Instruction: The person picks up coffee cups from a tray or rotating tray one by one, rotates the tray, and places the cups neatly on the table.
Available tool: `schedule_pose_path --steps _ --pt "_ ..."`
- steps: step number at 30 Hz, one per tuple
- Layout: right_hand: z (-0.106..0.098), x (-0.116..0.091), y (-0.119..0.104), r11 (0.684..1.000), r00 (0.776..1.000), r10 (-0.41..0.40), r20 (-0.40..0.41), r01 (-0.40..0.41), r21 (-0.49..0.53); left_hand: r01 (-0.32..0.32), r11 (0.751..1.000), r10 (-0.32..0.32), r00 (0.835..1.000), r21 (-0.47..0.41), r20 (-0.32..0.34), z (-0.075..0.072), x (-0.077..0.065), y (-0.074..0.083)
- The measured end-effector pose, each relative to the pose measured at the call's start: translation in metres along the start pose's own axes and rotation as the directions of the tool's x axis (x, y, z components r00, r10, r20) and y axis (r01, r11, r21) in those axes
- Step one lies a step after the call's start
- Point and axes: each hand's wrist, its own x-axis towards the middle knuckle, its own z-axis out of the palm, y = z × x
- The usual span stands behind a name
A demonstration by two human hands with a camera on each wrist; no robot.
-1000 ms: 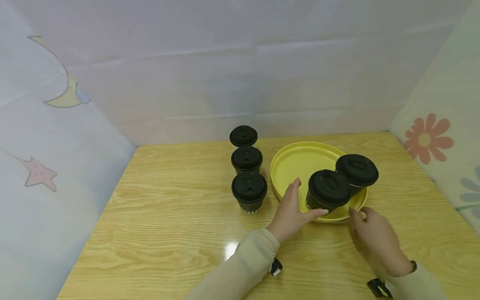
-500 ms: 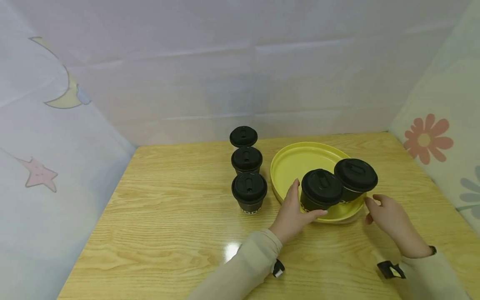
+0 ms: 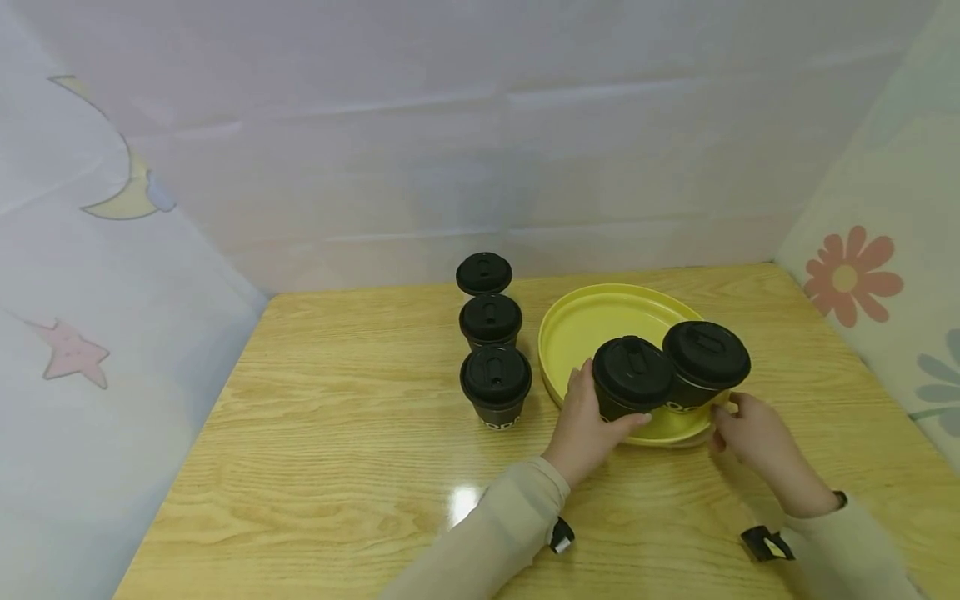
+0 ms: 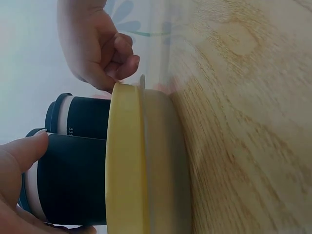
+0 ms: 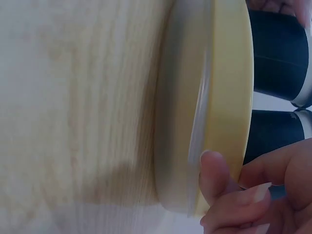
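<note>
My left hand grips a black coffee cup with a black lid, standing on the right front part of a round yellow tray. Thumb and fingers lie on opposite sides of that cup in the left wrist view. Just right of it on the tray is a second black lidded cup. My right hand pinches the tray's near right rim, thumb inside and a fingertip against the outer wall. Below the yellow wall the tray has a paler base.
Left of the tray, three more black lidded cups stand in a row on the wooden table: a near one, a middle one and a far one. A pale cloth backdrop closes off the back and sides.
Both cups on the tray have shifted left, the right one also nearer. My right hand moved off to the right, then came back to the rim. The row of cups stands as before.
</note>
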Motion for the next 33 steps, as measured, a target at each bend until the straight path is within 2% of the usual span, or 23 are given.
schedule_pose_path --steps 4,8,12,21,26,33 --pt "0.004 -0.007 -0.003 0.999 1.0 -0.007 -0.004 0.006 -0.037 -0.003 0.998 0.002 1.0 -0.063 -0.015 0.002 0.003 -0.002" --pt "0.008 -0.012 -0.008 0.997 1.0 -0.013 0.007 0.013 -0.07 0.02 0.99 -0.027 0.998 -0.14 -0.051 0.004 0.006 -0.003" --pt "0.011 -0.015 -0.012 0.996 1.0 -0.005 0.01 0.006 -0.086 0.032 0.985 -0.048 0.995 -0.168 -0.091 0.004 0.009 -0.002" --pt "0.017 -0.018 -0.013 0.995 1.0 0.005 0.005 -0.004 -0.096 0.022 0.975 -0.051 0.991 -0.22 -0.126 0.005 0.018 -0.005" --pt "0.018 -0.019 -0.013 0.995 1.0 0.006 0.006 -0.005 -0.098 0.014 0.976 -0.043 0.991 -0.22 -0.129 0.004 0.022 -0.007" --pt "0.018 -0.019 -0.013 0.997 1.0 0.013 -0.001 -0.013 -0.081 -0.041 0.984 0.025 0.995 -0.171 -0.094 0.0 0.026 -0.009"
